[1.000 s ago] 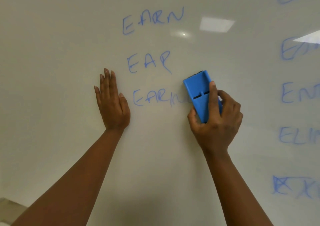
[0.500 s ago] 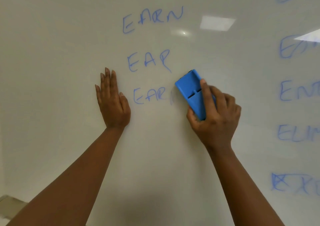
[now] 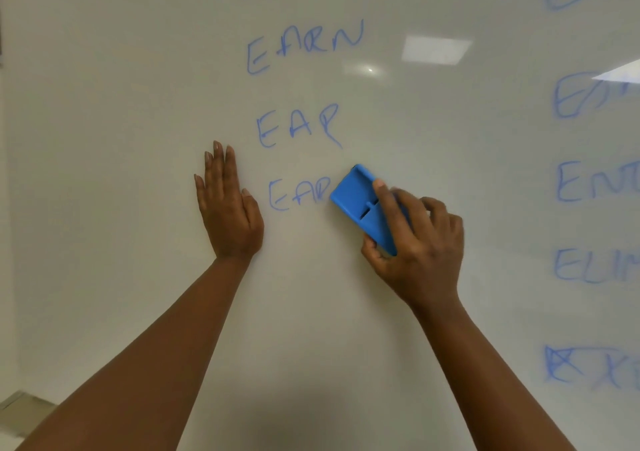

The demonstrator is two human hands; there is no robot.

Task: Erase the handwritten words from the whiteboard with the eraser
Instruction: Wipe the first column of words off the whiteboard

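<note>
A glossy whiteboard [image 3: 346, 312] fills the view, with ceiling lights mirrored in it. The blue eraser [image 3: 360, 201] lies tilted against the board, its upper left corner at the end of the letters "EAR" [image 3: 299, 194]. The right hand [image 3: 419, 246] holds it in a closed grip, forefinger along its back and thumb under its lower edge. Left of that grip the left hand [image 3: 228, 215] presses flat, fingers straight. Above the grip stand "EAP" [image 3: 298, 125] and "EARN" [image 3: 304, 45]; more blue words run down the board to its right.
</note>
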